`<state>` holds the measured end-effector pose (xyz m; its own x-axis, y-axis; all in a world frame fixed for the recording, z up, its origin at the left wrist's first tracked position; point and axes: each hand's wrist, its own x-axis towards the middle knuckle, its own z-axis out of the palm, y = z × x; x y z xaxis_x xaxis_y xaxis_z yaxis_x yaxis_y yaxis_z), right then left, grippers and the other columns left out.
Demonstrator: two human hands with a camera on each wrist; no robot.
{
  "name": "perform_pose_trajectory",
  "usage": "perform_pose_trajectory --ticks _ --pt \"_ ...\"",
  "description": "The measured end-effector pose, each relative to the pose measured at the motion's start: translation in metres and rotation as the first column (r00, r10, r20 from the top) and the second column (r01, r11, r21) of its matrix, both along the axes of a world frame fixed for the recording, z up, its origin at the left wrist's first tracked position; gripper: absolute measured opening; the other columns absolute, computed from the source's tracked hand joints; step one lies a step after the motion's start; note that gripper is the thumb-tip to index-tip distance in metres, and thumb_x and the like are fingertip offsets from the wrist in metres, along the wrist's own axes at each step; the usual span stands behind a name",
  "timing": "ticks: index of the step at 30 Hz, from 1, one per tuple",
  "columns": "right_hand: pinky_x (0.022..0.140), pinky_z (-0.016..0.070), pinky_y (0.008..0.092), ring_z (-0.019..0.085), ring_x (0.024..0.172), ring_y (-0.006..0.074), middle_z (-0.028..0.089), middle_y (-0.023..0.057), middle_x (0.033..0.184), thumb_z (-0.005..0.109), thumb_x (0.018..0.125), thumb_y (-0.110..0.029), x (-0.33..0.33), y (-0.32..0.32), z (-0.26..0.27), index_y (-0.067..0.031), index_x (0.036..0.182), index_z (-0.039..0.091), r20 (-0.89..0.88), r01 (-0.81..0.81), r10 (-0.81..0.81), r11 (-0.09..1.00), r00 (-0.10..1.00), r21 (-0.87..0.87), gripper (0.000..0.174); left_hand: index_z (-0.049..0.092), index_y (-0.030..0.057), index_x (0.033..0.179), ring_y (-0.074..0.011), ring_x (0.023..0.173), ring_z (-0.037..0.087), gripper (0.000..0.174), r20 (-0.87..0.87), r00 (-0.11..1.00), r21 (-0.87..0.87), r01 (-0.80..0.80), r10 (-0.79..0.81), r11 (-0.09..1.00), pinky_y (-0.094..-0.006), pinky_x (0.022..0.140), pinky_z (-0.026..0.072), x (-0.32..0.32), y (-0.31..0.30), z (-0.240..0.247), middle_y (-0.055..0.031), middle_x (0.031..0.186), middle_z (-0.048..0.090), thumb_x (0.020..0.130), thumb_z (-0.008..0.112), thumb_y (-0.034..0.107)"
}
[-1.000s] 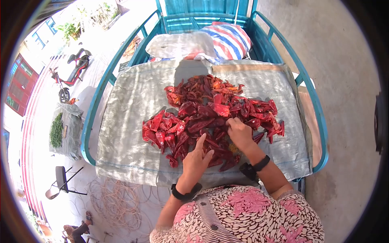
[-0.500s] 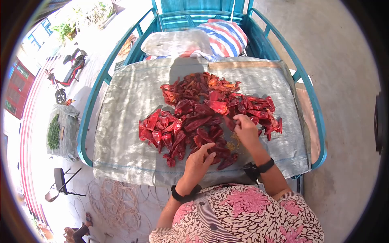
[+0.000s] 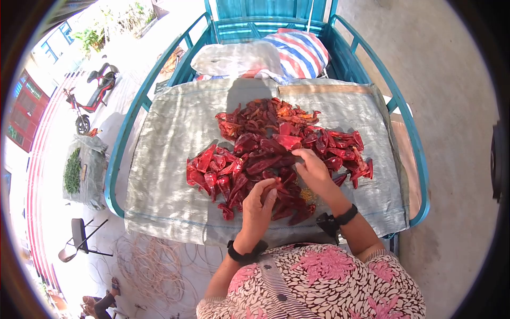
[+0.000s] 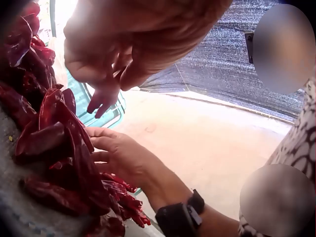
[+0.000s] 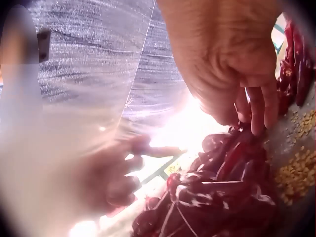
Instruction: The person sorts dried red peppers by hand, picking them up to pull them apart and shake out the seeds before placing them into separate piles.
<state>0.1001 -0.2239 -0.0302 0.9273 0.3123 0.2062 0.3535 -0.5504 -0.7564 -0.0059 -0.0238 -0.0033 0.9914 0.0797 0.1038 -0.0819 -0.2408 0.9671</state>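
Note:
Dried red peppers (image 3: 260, 162) lie heaped on a pale woven sheet (image 3: 164, 159). At the heap's near side is the left hand (image 3: 256, 210), its fingers bent toward the thumb around a small red pepper piece (image 3: 277, 182); the left wrist view shows a reddish piece (image 4: 103, 96) below those fingers. Farther right, the right hand (image 3: 317, 175) reaches over the heap with fingers extended and slightly spread. Its fingertips touch or nearly touch peppers in the left wrist view, where the hand (image 4: 123, 155) shows from the side. Yellow seeds (image 3: 307, 195) lie between the hands.
Blue metal rails (image 3: 123, 154) flank the sheet. Behind it are a white sack (image 3: 236, 59) and a striped bag (image 3: 300, 53). On the left stand a chair (image 3: 79, 234), a scooter (image 3: 98, 95) and a bundle of greens (image 3: 72, 171); coiled cord (image 3: 154, 271) lies on the ground.
The left hand's index finger, straight a second ago, has bent around a red piece. The right hand has moved slightly away from the seeds, its fingers now reaching more to the left.

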Motion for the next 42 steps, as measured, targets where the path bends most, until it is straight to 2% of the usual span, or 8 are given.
perform_pose_trajectory --ticks 5,12,18,23,26,29,34,42 --pt "0.092 0.0534 0.0482 0.065 0.108 0.0353 0.06 0.0122 0.122 0.065 0.088 -0.011 0.007 0.016 -0.008 -0.0107 0.127 0.06 0.027 0.0 0.006 0.975 1.0 -0.222 0.039 0.064 0.0049 0.13 -0.0115 0.066 0.053 0.036 0.052 0.998 0.4 -0.003 -0.019 0.916 -0.0291 0.063 0.0465 0.0 0.001 -0.009 -0.0036 0.082 0.061 0.095 0.068 0.011" --pt "0.08 0.0526 0.047 0.066 0.097 0.0348 0.06 0.0107 0.11 0.07 0.082 -0.012 0.001 -0.006 -0.012 -0.0113 0.109 0.058 -0.016 0.042 -0.048 0.966 0.999 -0.257 0.029 0.063 0.0092 0.132 -0.0245 0.073 0.061 0.038 -0.108 0.985 0.275 0.156 -0.131 0.949 -0.036 0.069 0.0504 -0.01 0.005 -0.01 -0.0095 0.087 0.063 0.094 0.067 0.014" --pt "0.081 0.0508 0.0424 0.064 0.096 0.0328 0.06 0.0117 0.097 0.068 0.082 -0.009 -0.029 -0.015 0.022 -0.0057 0.102 0.058 0.018 0.089 -0.092 0.989 0.996 0.117 0.023 0.062 0.0069 0.135 -0.0135 0.066 0.056 0.043 0.04 0.998 0.174 0.038 -0.046 0.984 -0.0281 0.063 0.0487 -0.012 -0.009 0.001 -0.0059 0.081 0.062 0.093 0.069 0.008" --pt "0.082 0.0519 0.0356 0.065 0.096 0.0259 0.064 0.0101 0.11 0.072 0.086 -0.007 -0.064 -0.017 0.043 -0.0052 0.112 0.064 -0.05 -0.225 0.239 0.954 0.97 0.197 0.027 0.061 0.0091 0.137 -0.0122 0.067 0.062 0.043 0.012 0.99 0.34 0.13 -0.142 0.931 -0.0286 0.064 0.0511 -0.009 -0.008 -0.007 -0.0066 0.078 0.066 0.095 0.067 0.008" --pt "0.081 0.0545 0.0377 0.066 0.095 0.0275 0.065 0.0103 0.113 0.073 0.086 -0.007 -0.068 -0.031 0.044 -0.0056 0.114 0.065 -0.158 -0.02 0.057 0.973 0.986 0.23 0.029 0.065 0.0131 0.13 -0.0237 0.072 0.071 0.032 -0.18 0.977 0.302 0.166 -0.115 0.939 -0.0352 0.066 0.0536 -0.011 -0.01 0.0 -0.0095 0.079 0.072 0.098 0.065 0.018" --pt "0.081 0.057 0.04 0.069 0.099 0.0288 0.064 0.0088 0.122 0.065 0.085 -0.003 -0.054 -0.062 0.022 -0.0097 0.123 0.064 0.156 0.16 -0.147 0.984 0.977 -0.072 0.038 0.056 0.0095 0.142 -0.0155 0.068 0.068 0.042 -0.093 0.991 0.321 0.117 -0.092 0.94 -0.0299 0.065 0.0522 -0.009 -0.01 -0.006 -0.0062 0.074 0.07 0.101 0.061 0.017" --pt "0.081 0.0584 0.0399 0.07 0.103 0.0283 0.062 0.0074 0.131 0.054 0.085 0.001 -0.035 -0.101 -0.009 -0.0158 0.129 0.062 0.336 0.371 -0.221 0.785 0.916 -0.497 0.048 0.034 0.0096 0.156 -0.0253 0.072 0.071 0.062 -0.237 0.962 0.27 0.2 -0.137 0.942 -0.0343 0.069 0.054 -0.001 -0.015 0.012 -0.0086 0.078 0.072 0.1 0.061 0.017" --pt "0.082 0.0575 0.0422 0.069 0.101 0.0313 0.064 0.0076 0.121 0.059 0.094 -0.006 -0.024 -0.105 -0.008 -0.015 0.119 0.066 0.269 0.324 -0.235 0.872 0.934 -0.366 0.028 0.033 0.005 0.156 -0.0334 0.084 0.07 0.066 -0.199 0.864 0.246 0.501 -0.463 0.83 -0.0412 0.075 0.0535 -0.02 -0.02 -0.01 -0.0152 0.09 0.072 0.098 0.062 0.017"
